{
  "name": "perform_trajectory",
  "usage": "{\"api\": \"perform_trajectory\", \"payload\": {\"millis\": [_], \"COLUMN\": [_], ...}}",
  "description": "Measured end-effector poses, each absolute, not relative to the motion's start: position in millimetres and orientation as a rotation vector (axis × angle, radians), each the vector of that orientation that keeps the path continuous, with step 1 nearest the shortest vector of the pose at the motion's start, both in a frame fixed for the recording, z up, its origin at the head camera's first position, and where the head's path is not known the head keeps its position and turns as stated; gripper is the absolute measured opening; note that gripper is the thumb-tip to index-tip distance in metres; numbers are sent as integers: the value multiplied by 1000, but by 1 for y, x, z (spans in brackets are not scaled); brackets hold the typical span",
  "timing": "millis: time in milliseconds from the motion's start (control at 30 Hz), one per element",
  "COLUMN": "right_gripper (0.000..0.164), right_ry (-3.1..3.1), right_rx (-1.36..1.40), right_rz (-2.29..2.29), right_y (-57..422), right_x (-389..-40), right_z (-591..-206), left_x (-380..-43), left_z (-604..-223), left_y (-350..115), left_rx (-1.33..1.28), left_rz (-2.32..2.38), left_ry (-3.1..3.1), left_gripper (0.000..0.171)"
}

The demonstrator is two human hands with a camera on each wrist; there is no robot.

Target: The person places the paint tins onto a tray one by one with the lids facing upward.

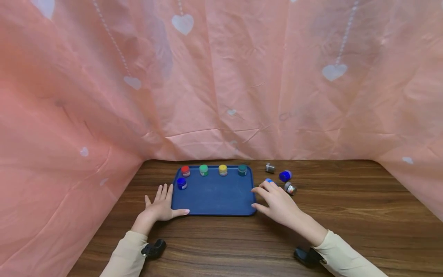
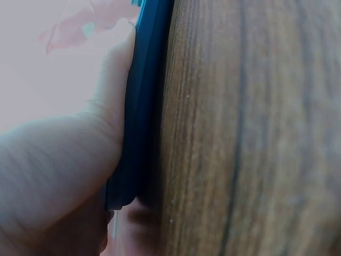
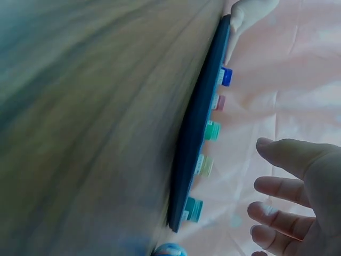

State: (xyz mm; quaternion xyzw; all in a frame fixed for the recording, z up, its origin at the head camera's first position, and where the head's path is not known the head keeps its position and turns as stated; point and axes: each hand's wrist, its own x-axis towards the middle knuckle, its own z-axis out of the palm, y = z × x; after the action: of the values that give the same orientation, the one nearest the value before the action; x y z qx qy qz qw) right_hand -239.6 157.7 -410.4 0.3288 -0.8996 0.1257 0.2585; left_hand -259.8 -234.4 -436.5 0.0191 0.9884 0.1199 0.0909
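Observation:
A blue tray (image 1: 214, 196) lies on the table. Along its back edge stand small jars: red (image 1: 185, 171), green (image 1: 204, 170), yellow (image 1: 223, 170) and teal (image 1: 242, 170). In front of the red one stands a dark blue jar (image 1: 181, 183). My left hand (image 1: 160, 207) rests at the tray's front-left corner, fingers spread, its thumb along the front rim. Over the tray's right edge my right hand (image 1: 278, 202) hovers with nothing between thumb and fingers. A bright blue jar (image 1: 268, 180) shows partly behind it. In the right wrist view, thumb and fingers are apart.
Right of the tray lie a grey jar (image 1: 270, 168), a tipped blue jar (image 1: 285, 176) and a dark-lidded jar (image 1: 290, 188). A pink curtain (image 1: 221, 96) with white hearts hangs behind and beside the wooden table (image 1: 214, 246).

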Motion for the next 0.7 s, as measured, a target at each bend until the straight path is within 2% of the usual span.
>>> {"api": "perform_trajectory", "payload": {"millis": [167,700], "right_gripper": [40,40], "right_ry": [-2432,-2523], "right_rx": [927,1000], "right_rz": [313,252], "right_y": [171,211], "right_x": [-237,-250], "right_z": [-412,-402], "left_x": [-263,-262], "left_z": [-447,-442], "left_y": [-239,-237], "left_rx": [57,77], "left_rz": [374,383], "left_ry": [2953,2944], "left_gripper": [137,137]}}
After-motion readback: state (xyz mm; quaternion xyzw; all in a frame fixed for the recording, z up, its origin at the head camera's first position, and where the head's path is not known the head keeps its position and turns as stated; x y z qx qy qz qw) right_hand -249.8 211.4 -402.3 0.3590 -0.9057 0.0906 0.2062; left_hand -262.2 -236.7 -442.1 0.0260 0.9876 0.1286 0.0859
